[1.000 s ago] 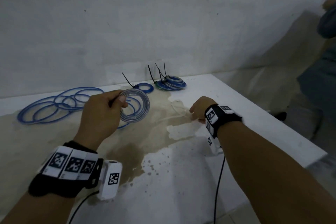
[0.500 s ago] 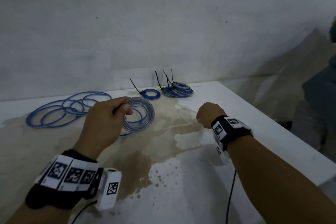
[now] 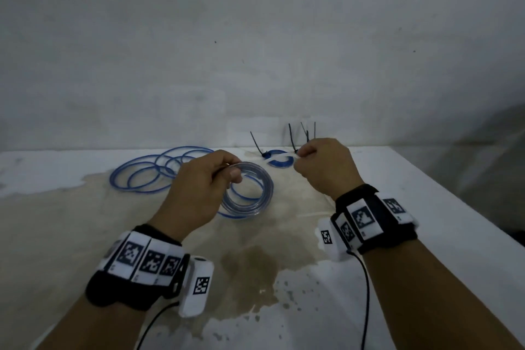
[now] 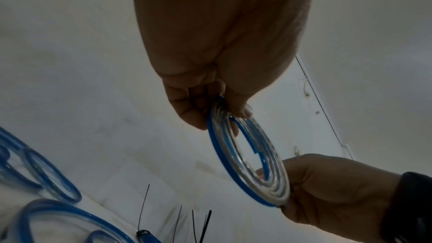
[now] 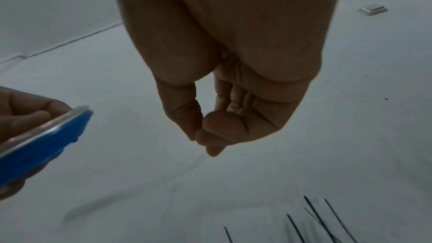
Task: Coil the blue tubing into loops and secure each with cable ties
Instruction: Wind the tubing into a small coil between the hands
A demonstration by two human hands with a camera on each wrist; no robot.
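- Coil (image 3: 250, 190) of clear, blue-striped tubing held up off the table at centre frame in the head view — several turns stacked together.
- Left hand (image 3: 199, 187): thumb and fingers clamped on the coil's upper-left rim; left wrist view confirms the pinch at the top of the ring (image 4: 247, 156).
- Right hand (image 3: 324, 167): raised right of centre, fingers curled, thumb pressed to the fingertips. A pale strip (image 3: 279, 157) runs from the pinch toward the left; it looks like a white cable tie, but blur leaves that uncertain.
- Right wrist view: fingers closed into the palm (image 5: 233, 121); the pinched item cannot be made out there.
- Loose blue tubing (image 3: 159, 172) lies in wide loops on the table (image 3: 412, 202), left of centre.
- Small tied coil (image 3: 279, 162) with an upright black tie tail (image 3: 255, 142) sits near the wall, behind the hands; more black tails (image 3: 301, 133) rise beside the right hand.
- Brown stain (image 3: 250, 258) spreads across the tabletop — lower centre.
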